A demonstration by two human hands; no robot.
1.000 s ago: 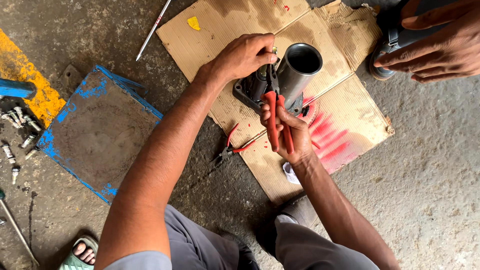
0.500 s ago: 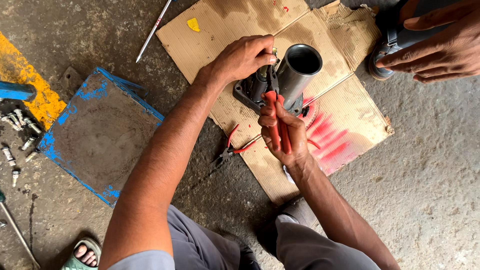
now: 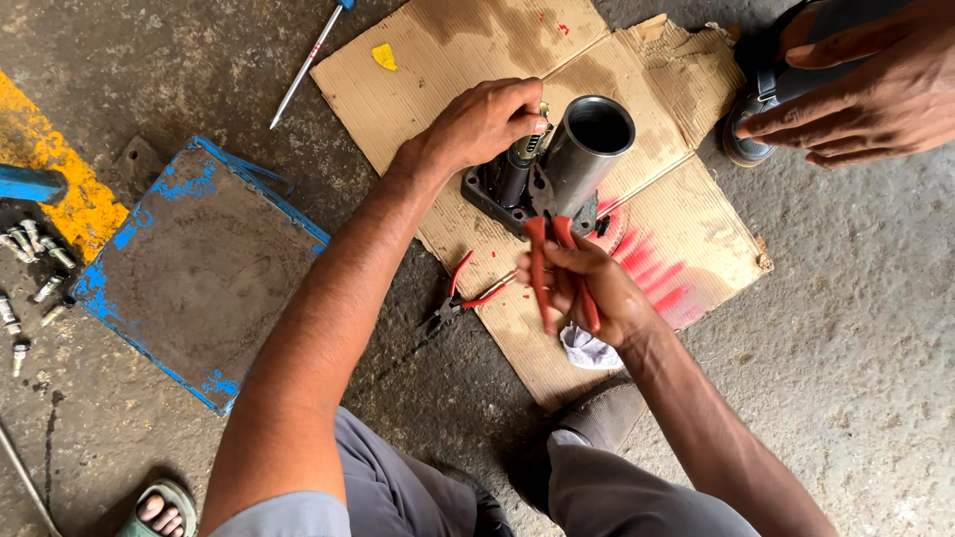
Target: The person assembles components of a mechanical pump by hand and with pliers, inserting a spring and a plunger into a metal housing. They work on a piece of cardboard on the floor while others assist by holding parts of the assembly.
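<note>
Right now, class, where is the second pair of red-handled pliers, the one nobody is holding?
In the head view, the spare red-handled pliers lie left of centre at the cardboard sheet's lower left edge, between the person's two forearms, just left of the right hand.

- A single head-worn camera looks almost straight down from above the person's shoulders onto the concrete floor (image 3: 865,378).
- It sits near enough that both forearms fill the middle of the frame.
- Its centre falls on the cardboard sheet (image 3: 448,70); the person's knees edge the bottom.
- No second view overlaps it.
</note>
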